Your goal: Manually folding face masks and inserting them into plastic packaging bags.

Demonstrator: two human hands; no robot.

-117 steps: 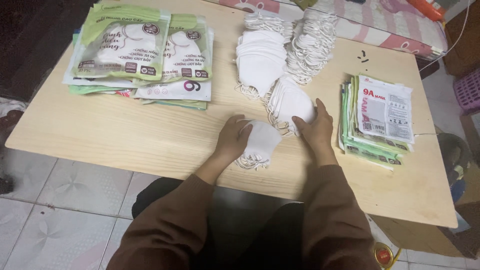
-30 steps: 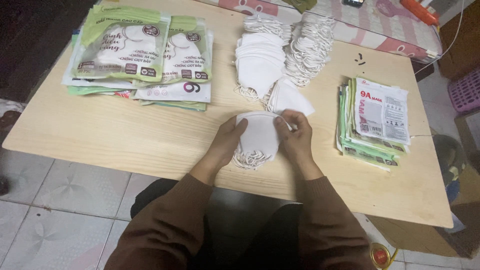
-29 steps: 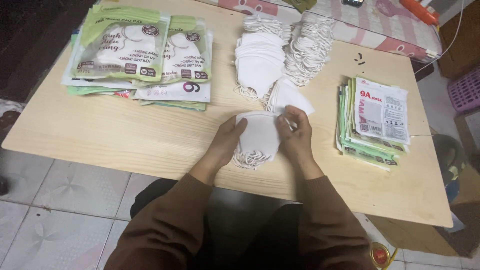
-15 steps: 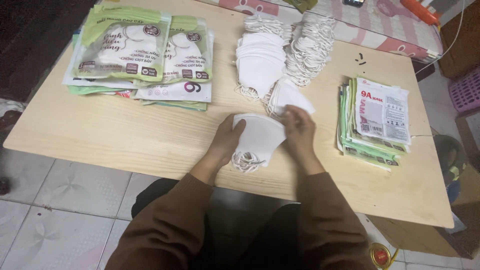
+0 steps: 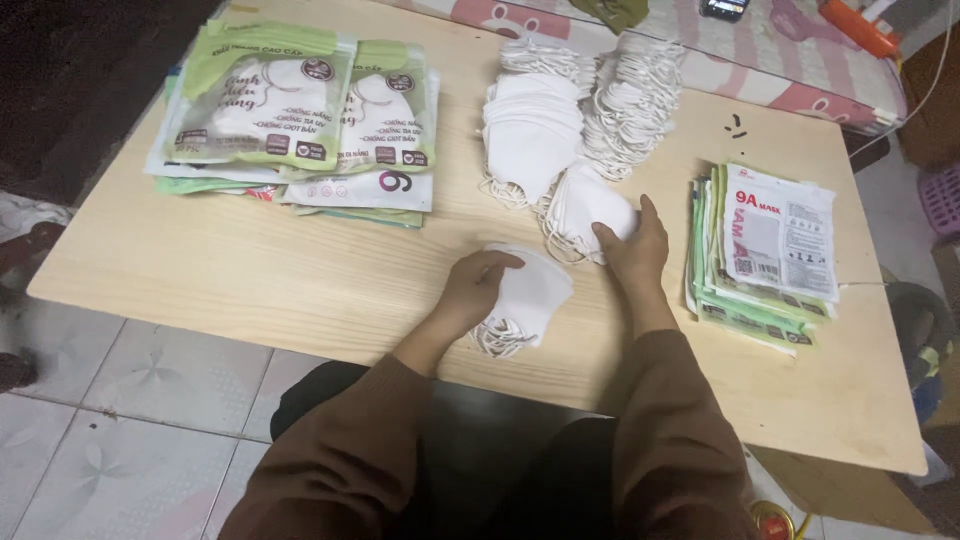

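Left hand (image 5: 475,290) on folded mask (image 5: 525,295), right hand (image 5: 632,245) on mask pile (image 5: 585,205)

The person wears a brown long-sleeved top, its loose sleeves reaching the wrists of the bare left hand (image 5: 472,290) and right hand (image 5: 632,250); the trousers look dark, perhaps black.

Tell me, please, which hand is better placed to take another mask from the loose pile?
The right hand, probably. It already rests on the loose pile of white masks, fingers on the nearest one. The left hand is occupied, pressing on a small stack of masks nearer the table edge.
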